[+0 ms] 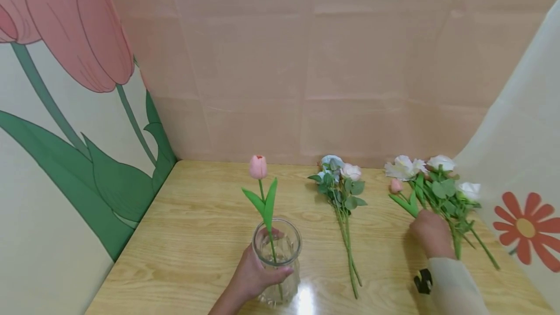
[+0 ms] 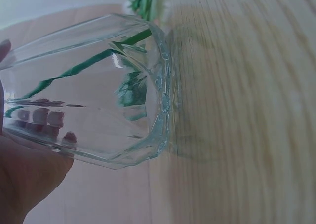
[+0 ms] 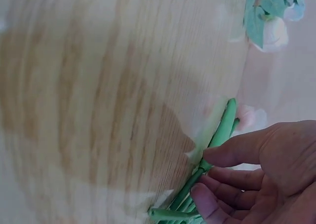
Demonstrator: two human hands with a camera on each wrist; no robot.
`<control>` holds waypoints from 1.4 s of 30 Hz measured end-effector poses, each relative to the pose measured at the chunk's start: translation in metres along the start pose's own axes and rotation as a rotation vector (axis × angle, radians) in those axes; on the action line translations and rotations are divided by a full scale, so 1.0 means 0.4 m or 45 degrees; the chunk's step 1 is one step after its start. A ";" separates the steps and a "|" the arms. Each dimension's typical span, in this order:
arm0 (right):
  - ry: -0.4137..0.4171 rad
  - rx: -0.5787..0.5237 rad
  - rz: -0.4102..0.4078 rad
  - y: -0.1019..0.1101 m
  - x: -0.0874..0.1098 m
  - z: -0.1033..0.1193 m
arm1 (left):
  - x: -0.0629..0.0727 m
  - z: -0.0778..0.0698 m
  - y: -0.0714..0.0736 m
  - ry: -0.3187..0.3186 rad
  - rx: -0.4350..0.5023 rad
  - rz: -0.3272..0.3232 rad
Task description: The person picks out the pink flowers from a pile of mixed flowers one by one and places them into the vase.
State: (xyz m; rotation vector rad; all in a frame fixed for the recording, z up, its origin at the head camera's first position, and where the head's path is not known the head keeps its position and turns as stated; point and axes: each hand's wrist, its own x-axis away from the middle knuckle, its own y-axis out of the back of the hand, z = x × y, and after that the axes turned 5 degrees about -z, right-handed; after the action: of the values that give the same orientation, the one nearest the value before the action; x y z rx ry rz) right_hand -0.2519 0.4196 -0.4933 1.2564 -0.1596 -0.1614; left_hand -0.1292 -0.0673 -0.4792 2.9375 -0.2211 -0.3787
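One pink tulip (image 1: 269, 208) stands in the glass vase (image 1: 286, 252), leaning slightly, apparently propped by the glass. Left hand (image 1: 255, 273) grips the vase, thumb on the near side, I take it to steady it on the table (image 1: 188, 237). Right hand (image 1: 432, 234) pinches a second tulip (image 1: 396, 186) by its stem, probably sparing the head; that one lies beside white flowers (image 1: 404, 167), right of a mixed bunch (image 1: 350, 202).

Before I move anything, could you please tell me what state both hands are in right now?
Left hand: holding the clear glass vase.
Right hand: pinching the green-stemmed pink tulip beside the white flowers.
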 end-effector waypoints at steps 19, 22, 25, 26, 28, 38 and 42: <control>-0.072 0.040 0.053 0.000 -0.016 -0.011 | 0.003 -0.001 -0.002 -0.012 -0.007 -0.007; -0.081 0.032 0.044 0.001 -0.018 -0.009 | 0.004 -0.001 -0.002 -0.023 -0.017 -0.012; -0.095 0.026 0.030 0.001 -0.023 -0.010 | 0.004 -0.002 -0.002 -0.031 -0.029 -0.016; -0.104 0.022 0.028 0.001 -0.024 -0.010 | 0.005 -0.002 -0.002 -0.035 -0.034 -0.017; -0.126 0.016 0.024 0.002 -0.027 -0.010 | 0.005 -0.001 -0.002 -0.039 -0.039 -0.019; -0.106 -0.024 0.055 0.036 -0.012 0.011 | 0.003 0.003 0.001 -0.029 -0.054 -0.021; -0.110 -0.080 0.074 0.055 -0.003 0.030 | 0.003 0.002 0.002 -0.025 -0.064 -0.020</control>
State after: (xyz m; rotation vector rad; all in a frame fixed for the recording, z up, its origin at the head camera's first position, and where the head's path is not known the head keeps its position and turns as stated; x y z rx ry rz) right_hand -0.2549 0.4153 -0.4686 1.1817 -0.2635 -0.1697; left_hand -0.1285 -0.0684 -0.4801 2.8888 -0.1886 -0.4099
